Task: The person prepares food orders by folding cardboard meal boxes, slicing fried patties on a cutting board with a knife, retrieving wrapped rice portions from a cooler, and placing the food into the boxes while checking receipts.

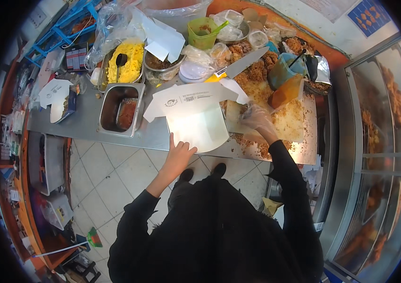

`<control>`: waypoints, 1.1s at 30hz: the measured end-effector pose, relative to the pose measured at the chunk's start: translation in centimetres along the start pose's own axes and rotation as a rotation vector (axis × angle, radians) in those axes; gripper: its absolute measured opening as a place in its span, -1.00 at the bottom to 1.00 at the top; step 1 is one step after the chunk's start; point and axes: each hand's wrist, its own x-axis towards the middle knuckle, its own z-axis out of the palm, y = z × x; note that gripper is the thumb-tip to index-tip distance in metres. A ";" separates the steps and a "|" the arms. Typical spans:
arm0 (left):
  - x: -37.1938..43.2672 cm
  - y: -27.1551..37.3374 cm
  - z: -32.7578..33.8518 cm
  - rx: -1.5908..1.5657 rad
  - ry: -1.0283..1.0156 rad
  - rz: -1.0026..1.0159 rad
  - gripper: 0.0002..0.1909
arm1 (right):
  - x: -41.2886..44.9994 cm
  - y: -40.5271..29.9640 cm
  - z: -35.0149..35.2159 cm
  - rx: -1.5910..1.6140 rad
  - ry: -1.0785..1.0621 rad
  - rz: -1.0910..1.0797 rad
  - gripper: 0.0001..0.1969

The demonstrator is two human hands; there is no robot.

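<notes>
In front of me an unfolded white cardboard food box (197, 127) lies at the front edge of the metal counter, its printed flap (191, 97) raised at the back. My bare left hand (181, 154) holds the near edge, index finger along the left side and thumb at the front. My right hand (258, 118), in a clear plastic glove, is just right of the box over the crumb-covered cutting board (288, 127). Its fingertips are beside a flat greyish panel (234, 112); whether they grip it is unclear. Behind lies a large knife (248, 62) with a yellow and black handle.
Left stand a steel pan (120, 109), a tray of yellow food (126, 62) with a black spoon, and another opened box (59, 106). Behind the board are fried pieces (258, 70), a green tub (202, 33) and a blue tub (281, 70). A glass display cabinet (377, 159) borders the right.
</notes>
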 end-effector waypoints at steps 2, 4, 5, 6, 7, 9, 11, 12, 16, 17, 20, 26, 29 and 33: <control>-0.1 0.0 -0.1 -0.013 -0.011 -0.010 -0.74 | -0.6 -0.7 -0.3 0.067 0.075 -0.063 -0.59; -0.1 -0.4 -0.1 -0.022 -0.015 -0.013 -0.74 | -1.5 -1.0 -0.2 0.169 0.080 0.023 -0.61; -0.2 -0.5 -0.1 -0.029 -0.010 -0.003 -0.74 | -2.0 -1.0 -0.1 0.270 0.089 0.112 -0.62; 0.0 -0.5 -0.2 -0.034 -0.002 0.017 -0.75 | -2.3 0.1 0.4 0.269 0.094 0.118 -0.62; 0.1 -0.6 -0.2 -0.033 0.002 0.021 -0.75 | -2.4 1.2 1.2 0.541 0.167 0.046 -0.62; 0.2 -0.8 0.2 -0.051 0.046 0.054 -0.76 | -3.5 -0.2 1.3 1.172 0.268 -0.139 -0.61; -0.9 -1.6 0.6 -0.051 0.081 0.054 -0.77 | -6.2 -7.1 -3.4 0.849 0.197 -0.207 -0.65; -1.2 -1.8 0.8 -0.054 0.126 0.081 -0.78 | -7.1 -9.6 -4.4 0.514 0.149 -0.256 -0.68; -0.6 -2.4 1.2 -0.105 0.211 0.161 -0.78 | -4.2 -13.3 -0.1 0.082 -0.047 -0.230 -0.65; -0.3 -2.6 1.1 -0.099 0.248 0.167 -0.80 | -3.4 -12.9 2.4 0.090 -0.019 -0.187 -0.65; 0.2 -3.9 2.2 -0.100 0.278 0.195 -0.83 | -2.4 -12.0 6.4 -0.209 0.666 -0.344 -0.62; 1.3 -0.5 -0.7 -0.182 0.278 0.323 -0.72 | -15.3 -6.6 -1.6 0.372 0.795 -0.169 -0.38; 0.2 8.5 -2.6 -0.665 0.028 0.580 -0.46 | -24.9 -2.8 -0.9 0.914 0.947 0.133 -0.37; -4.3 26.3 -2.0 -0.797 0.001 0.982 -0.58 | -37.8 2.2 1.6 1.083 1.179 0.435 -0.29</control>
